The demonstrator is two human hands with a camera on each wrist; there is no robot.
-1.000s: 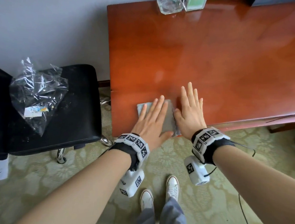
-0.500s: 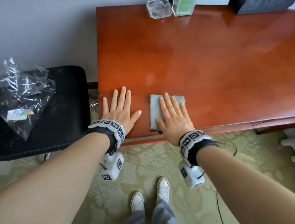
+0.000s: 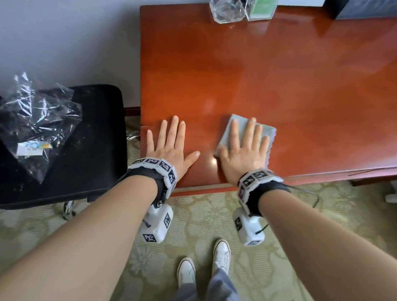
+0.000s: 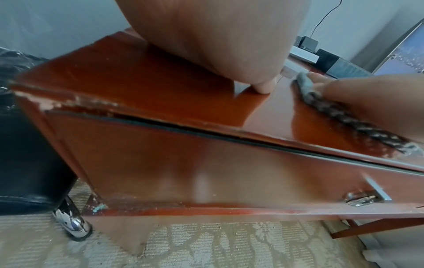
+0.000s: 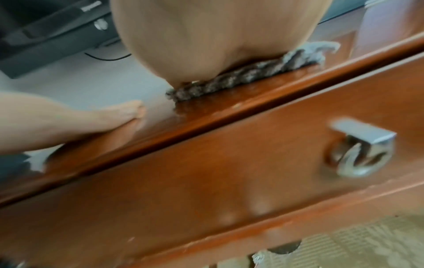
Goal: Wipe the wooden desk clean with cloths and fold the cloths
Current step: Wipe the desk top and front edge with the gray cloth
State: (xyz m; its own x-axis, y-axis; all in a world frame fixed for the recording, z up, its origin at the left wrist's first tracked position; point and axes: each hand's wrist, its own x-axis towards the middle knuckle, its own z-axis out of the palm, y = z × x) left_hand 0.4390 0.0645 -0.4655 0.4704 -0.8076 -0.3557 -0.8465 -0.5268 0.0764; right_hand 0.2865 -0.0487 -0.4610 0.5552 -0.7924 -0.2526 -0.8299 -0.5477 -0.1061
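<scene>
Glossy red-brown desk (image 3: 282, 73) fills the view, and we're mid-wipe, near front-left corner. Right hand (image 3: 242, 153), grip spread flat, presses the grey cloth (image 3: 242, 124) down; left hand (image 3: 167, 145) spread flat on bare wood beside it, apart. Cloth's a folded rectangle, long axis front-to-back approx. Most of desk likely left to wipe; final fold too.

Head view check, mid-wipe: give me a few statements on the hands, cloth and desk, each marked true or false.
1. The right hand presses flat on the grey cloth. True.
2. The left hand grips a second cloth. False: it lies flat on the bare desk.
3. The cloth sits near the desk's front edge. True.
4. A glass dish stands at the desk's far edge. True.
5. The plastic bag lies on the desk. False: it lies on the black chair.
</scene>
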